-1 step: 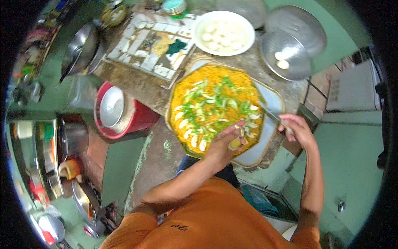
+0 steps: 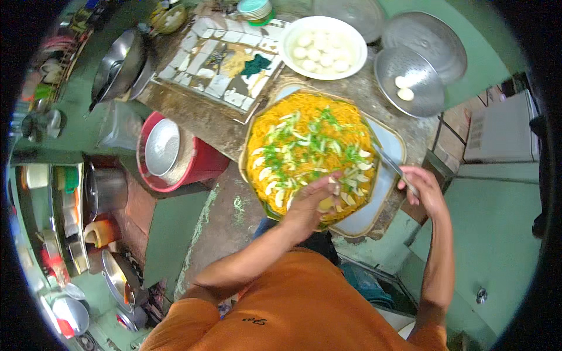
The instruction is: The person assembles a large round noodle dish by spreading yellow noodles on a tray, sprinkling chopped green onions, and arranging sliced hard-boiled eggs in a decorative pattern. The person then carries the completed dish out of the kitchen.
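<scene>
An eight-sided tray of orange-yellow noodles (image 2: pixel 293 128) lies before me, topped with chopped greens and white egg slices. My left hand (image 2: pixel 308 209) is over its near edge, palm turned up. Its fingers are curled round a piece of boiled egg (image 2: pixel 326 204), with white bits at the fingertips. To the right, my right hand (image 2: pixel 422 186) grips the handle of a knife (image 2: pixel 391 158). The blade points up and left, near the tray's right rim. A second, pale blue tray (image 2: pixel 391 146) shows beneath the noodle tray.
A white bowl of peeled eggs (image 2: pixel 287 44) stands beyond the noodles. At its right, a metal colander (image 2: pixel 424 88) holds two eggs. A tiled slab (image 2: pixel 205 79) lies far left. Below the counter's left edge is a red bucket (image 2: pixel 202 167) with a metal bowl inside.
My left hand has shifted slightly left over the noodles, its fingers more curled. The right hand still grips the knife. The whole view has shifted a little.
</scene>
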Available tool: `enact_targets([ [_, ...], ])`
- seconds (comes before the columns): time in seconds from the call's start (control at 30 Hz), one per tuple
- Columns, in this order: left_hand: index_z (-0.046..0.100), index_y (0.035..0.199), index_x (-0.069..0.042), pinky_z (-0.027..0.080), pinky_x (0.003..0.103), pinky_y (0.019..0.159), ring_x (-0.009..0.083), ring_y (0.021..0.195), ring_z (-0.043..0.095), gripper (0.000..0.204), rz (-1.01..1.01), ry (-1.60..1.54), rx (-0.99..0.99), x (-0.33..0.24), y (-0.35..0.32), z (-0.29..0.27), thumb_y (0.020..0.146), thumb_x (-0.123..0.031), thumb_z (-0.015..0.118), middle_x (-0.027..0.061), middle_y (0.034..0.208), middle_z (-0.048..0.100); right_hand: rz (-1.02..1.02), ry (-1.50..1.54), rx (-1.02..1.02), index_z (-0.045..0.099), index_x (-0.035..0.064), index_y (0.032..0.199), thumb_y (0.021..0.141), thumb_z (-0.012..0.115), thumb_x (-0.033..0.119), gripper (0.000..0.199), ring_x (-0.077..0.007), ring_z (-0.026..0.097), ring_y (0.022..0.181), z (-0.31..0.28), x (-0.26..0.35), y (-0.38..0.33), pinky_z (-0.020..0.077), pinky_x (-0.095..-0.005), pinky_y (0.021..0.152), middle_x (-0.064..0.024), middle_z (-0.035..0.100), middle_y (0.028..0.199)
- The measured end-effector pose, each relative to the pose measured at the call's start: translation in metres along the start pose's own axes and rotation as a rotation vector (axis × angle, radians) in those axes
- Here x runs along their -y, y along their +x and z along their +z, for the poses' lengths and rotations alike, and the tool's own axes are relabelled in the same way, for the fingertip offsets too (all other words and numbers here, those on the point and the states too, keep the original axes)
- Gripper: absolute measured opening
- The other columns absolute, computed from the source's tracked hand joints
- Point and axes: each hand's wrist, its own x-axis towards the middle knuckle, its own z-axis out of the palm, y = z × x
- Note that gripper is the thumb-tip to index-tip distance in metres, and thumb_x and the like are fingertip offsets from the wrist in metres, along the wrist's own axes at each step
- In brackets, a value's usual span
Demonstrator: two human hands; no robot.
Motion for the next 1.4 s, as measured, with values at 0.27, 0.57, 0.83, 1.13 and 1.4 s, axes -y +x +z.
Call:
enact_targets([
  [0.27,0.072,0.090,-0.005,0.054,0.033,0.073,0.0218,0.080,0.070,0.013,0.650,1.600,-0.380,-0.147,-0.002,-0.110,0.082,-0.014,0.074,0.0116,0.091,0.073,-0.061,0.195,-0.397,0.063,0.0090,0.121,0.100,0.054,0.029,0.030,-0.0065,0.048,0.048,0.082,-0.061,-0.037,0.0326,-0.0202,0.041,-0.0035,0.067,0.086],
  [0.57,0.070,0.107,-0.007,0.054,0.036,0.082,0.0262,0.092,0.068,0.024,0.611,1.569,-0.066,-0.206,0.060,-0.149,0.086,-0.019,0.070,0.0135,0.103,0.069,-0.053,0.383,-0.774,0.062,0.0107,0.123,0.098,0.057,0.026,0.029,-0.0063,0.052,0.056,0.193,-0.075,-0.084,0.0366,-0.0210,0.046,-0.0026,0.068,0.088],
  [0.83,0.049,0.131,-0.001,0.054,0.036,0.091,0.0270,0.107,0.064,0.036,-0.085,0.308,0.282,-0.178,0.019,-0.123,0.099,-0.019,0.050,0.0171,0.128,0.059,-0.029,0.490,-0.900,0.058,0.0072,0.126,0.099,0.056,0.021,0.030,-0.0058,0.052,0.064,0.292,-0.059,-0.092,0.0425,-0.0210,0.053,-0.0041,0.067,0.099],
  [1.13,0.052,0.127,0.004,0.054,0.037,0.095,0.0285,0.112,0.063,0.033,-0.106,0.349,0.326,-0.079,0.010,-0.081,0.095,-0.002,0.057,0.0136,0.124,0.059,-0.107,-0.079,-0.809,0.063,0.0079,0.124,0.097,0.058,0.009,0.027,-0.0077,0.052,0.072,0.360,-0.028,-0.086,0.0445,-0.0228,0.062,-0.0010,0.058,0.093],
  [1.4,0.053,0.116,0.003,0.056,0.039,0.089,0.0312,0.107,0.065,0.024,-0.208,0.353,0.237,-0.070,0.017,-0.059,0.098,-0.013,0.052,0.0215,0.116,0.062,-0.110,0.245,-0.796,0.065,0.0076,0.121,0.096,0.059,0.010,0.026,-0.0110,0.053,0.074,0.321,-0.038,-0.089,0.0451,-0.0248,0.067,-0.0031,0.058,0.087],
])
